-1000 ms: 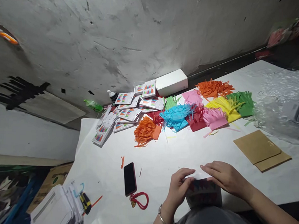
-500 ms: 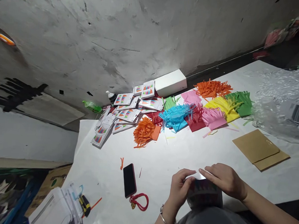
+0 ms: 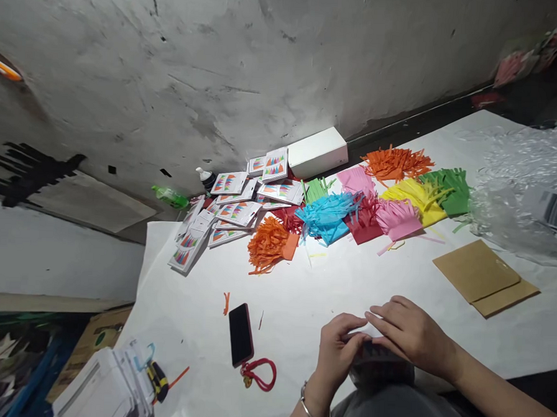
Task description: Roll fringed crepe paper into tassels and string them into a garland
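Observation:
A package with a white top edge and a dark, shaded front [image 3: 380, 363] rests near my lap at the table's front edge. My left hand [image 3: 339, 345], with a silver bangle at the wrist, pinches the package's upper left corner between thumb and fingers. On the other side, my right hand [image 3: 405, 333] closes over the top edge, its fingertips close to those of my left hand. Much of the package is hidden by my hands and in shadow.
Tassel bundles [image 3: 329, 217] in several colours lie across the back beside printed packets [image 3: 238, 212] and a white box [image 3: 317, 153]. A phone [image 3: 241, 335] with a red strap is at left; brown envelopes [image 3: 483, 275] and clear plastic [image 3: 517, 196] are at right.
My right hand has shifted slightly left and its fingers now cover more of the package's top edge. My left hand keeps its pinch, with the thumb slightly further right.

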A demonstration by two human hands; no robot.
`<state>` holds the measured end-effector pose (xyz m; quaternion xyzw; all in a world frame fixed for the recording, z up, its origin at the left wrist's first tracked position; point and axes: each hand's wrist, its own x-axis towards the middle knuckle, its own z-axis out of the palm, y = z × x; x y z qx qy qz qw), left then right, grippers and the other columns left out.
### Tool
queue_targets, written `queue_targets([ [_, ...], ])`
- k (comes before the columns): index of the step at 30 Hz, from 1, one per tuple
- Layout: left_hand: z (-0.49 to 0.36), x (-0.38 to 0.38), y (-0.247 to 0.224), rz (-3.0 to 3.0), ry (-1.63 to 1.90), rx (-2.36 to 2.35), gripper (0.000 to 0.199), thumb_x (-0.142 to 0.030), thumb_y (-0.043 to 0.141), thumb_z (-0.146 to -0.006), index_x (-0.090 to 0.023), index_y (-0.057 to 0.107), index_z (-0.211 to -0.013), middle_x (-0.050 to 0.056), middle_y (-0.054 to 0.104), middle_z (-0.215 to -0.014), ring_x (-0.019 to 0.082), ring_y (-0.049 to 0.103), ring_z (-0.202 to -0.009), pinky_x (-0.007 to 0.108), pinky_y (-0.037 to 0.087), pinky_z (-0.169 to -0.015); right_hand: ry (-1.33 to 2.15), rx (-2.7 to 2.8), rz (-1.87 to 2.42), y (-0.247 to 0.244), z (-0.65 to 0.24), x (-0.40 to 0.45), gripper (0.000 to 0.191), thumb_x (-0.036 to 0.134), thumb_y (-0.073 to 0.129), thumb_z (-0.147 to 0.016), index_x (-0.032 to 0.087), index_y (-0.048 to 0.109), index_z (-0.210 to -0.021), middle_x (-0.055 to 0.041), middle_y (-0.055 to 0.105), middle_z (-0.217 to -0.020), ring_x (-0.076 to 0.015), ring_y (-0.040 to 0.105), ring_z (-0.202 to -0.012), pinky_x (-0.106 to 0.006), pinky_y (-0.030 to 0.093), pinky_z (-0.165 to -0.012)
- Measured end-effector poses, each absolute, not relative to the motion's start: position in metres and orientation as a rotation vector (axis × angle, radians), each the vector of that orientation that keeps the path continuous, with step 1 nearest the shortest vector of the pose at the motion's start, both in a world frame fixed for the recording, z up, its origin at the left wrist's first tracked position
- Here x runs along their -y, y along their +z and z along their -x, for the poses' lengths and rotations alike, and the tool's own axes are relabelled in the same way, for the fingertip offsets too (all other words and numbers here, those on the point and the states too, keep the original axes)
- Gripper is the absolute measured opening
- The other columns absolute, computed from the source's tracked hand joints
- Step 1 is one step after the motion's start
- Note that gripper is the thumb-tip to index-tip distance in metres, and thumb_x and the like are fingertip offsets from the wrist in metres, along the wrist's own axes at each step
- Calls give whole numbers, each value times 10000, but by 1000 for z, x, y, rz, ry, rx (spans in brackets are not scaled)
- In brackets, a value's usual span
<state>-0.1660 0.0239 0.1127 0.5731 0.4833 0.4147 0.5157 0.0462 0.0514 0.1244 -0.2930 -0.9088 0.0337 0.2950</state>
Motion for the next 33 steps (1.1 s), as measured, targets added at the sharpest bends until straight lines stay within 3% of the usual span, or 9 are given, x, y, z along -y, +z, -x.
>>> queue_targets([
  [3,165,-23,112,-1396,1015,-1181,195,-334,689,-844,-193,750,-964,82,700,-890,190,672,-814,267,603,-634,220,2397,828,126,-41,-50,288,210,482,-997,109,604,-1237,-105,713,-959,-195,641,-796,-338,462,-688],
  [11,165,-23,111,-1394,1039,-1211,203,-352,698,-838,-190,759,-945,85,715,-872,196,676,-803,282,598,-652,459,2325,886,129,-44,-50,263,257,491,-995,165,632,-1196,-88,708,-991,-192,646,-835,-332,476,-723],
  [20,164,-27,121,-1549,995,-1242,189,-362,689,-846,-203,764,-915,55,742,-816,181,666,-758,281,537,-704,1,2430,672,129,-44,-49,324,70,439,-946,56,599,-1227,-143,723,-952,-246,636,-818,-418,465,-717],
  [24,164,-26,120,-1558,999,-1237,207,-370,656,-872,-204,765,-927,57,749,-820,182,671,-758,287,525,-718,-44,2376,702,124,-44,-45,350,73,423,-944,55,583,-1254,-158,727,-978,-246,636,-789,-423,470,-705],
  [29,165,-25,120,-1479,1018,-1254,224,-387,665,-860,-195,766,-918,72,742,-841,193,678,-779,276,544,-667,219,2429,721,129,-46,-52,335,242,467,-995,102,567,-1283,-132,717,-1036,-218,650,-828,-366,481,-697],
  [33,165,-26,121,-1471,1020,-1260,224,-391,660,-864,-195,766,-893,73,742,-830,197,681,-780,283,552,-674,338,2370,763,132,-41,-55,275,190,416,-1007,121,612,-1187,-99,718,-955,-190,644,-804,-341,469,-707],
])
